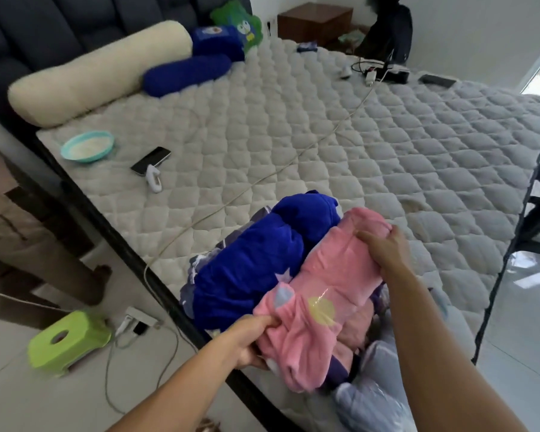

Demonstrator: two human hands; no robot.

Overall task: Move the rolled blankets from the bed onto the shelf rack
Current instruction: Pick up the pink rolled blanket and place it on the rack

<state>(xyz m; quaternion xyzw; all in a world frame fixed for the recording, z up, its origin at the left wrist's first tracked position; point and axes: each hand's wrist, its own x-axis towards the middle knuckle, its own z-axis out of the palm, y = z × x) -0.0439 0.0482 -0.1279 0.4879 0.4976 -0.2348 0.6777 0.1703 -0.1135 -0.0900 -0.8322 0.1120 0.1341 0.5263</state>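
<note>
- The left hand [249, 341] pinches the near end of the pink roll [328, 291], thumb on top, fingers curled under the fabric.
- The right hand [384, 249] grips the far end of the same roll, fingers wrapped over its top.
- The pink roll is plush fleece, a fat cylinder with soft creases, printed with a pale yellow disc and a light blue patch; it lies at the near edge of the bed [325, 135].
- Touching its left side lies the blue roll [256, 260], deep blue fleece with a pale star, equally thick.
- Both sit on more folded cloth, greyish blue and purple.
- The bed cover is grey, quilted in puffy diamonds.
- Further off: a cream bolster [97, 73], a blue bolster [186, 74], a round teal bowl [87, 147], a black phone [151, 160] and a thin cable [262, 179].
- On the tiled floor stands a lime plastic stool [66, 338].
</note>
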